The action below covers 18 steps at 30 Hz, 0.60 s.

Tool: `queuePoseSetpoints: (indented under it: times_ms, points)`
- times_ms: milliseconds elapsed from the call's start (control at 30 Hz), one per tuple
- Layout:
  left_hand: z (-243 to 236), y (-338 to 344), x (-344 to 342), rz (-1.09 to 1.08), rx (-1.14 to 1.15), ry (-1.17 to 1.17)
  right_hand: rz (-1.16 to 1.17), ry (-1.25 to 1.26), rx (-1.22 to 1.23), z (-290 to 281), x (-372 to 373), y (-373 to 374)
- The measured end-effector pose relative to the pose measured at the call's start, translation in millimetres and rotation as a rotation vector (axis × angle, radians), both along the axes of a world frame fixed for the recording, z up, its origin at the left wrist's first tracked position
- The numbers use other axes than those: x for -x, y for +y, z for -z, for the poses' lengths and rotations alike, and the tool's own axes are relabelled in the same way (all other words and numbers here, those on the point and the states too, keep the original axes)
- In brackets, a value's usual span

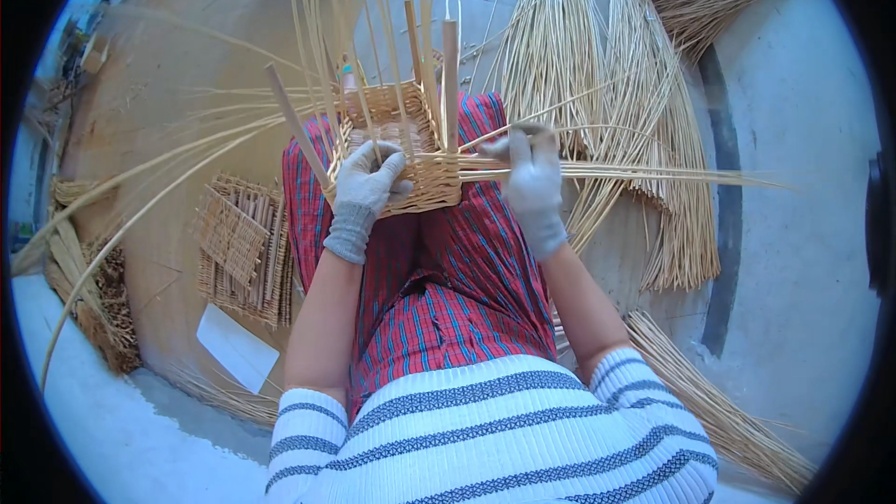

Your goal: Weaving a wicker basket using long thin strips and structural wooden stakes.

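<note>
A half-woven square wicker basket (434, 182) rests on my lap, with wooden corner stakes and long loose rods standing up and fanning out to both sides. My left hand (366, 189), in a pale work glove, is closed on the basket's near wall, thumb and fingers pinching over its rim. To the right of the basket, my right hand (534, 177), gloved too and slightly blurred, has its fingers curled around a wicker rod (579, 105) coming off the right corner. Several more rods (672, 175) stick out to the right just beside and beneath that hand.
Large bundles of wicker rods (551, 47) lie on the floor ahead and right, with another bundle (719, 401) at lower right. Stacked woven panels (245, 247) and a white sheet (236, 348) lie to the left. A bundle of dry stalks (93, 289) is at far left.
</note>
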<state>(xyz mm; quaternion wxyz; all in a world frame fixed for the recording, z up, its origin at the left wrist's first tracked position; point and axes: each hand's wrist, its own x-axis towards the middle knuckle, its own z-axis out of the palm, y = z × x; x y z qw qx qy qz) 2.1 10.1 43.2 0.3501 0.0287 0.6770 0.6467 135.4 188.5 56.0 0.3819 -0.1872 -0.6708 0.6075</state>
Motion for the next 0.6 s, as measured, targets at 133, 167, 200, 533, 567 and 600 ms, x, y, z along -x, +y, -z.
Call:
queuePoseSetpoints:
  times_ms: [133,167,200,533,567,600]
  points:
    - [-16.2,7.4,-9.1,-0.040,-0.142,-0.012,-0.006,-0.159,0.226,-18.6,-17.6,-1.9]
    - [-4.2,6.4,-2.1,-0.073,-0.057,0.093,-0.021,-0.123,0.336,-22.5,-12.5,-9.0]
    - [-1.7,12.0,0.4,-0.101,0.024,0.198,-0.032,-0.085,0.442,-28.7,-5.8,-12.1]
    - [-39.1,-2.1,-40.9,-0.195,0.310,1.325,-0.410,-0.570,0.406,-18.3,-83.6,21.9]
    - [-52.4,-3.5,-43.7,0.000,0.402,1.548,-0.393,-0.552,0.500,8.5,-90.0,19.0]
    - [-54.4,6.5,-44.0,0.194,0.481,1.768,-0.289,-0.606,0.552,46.6,-96.0,21.3]
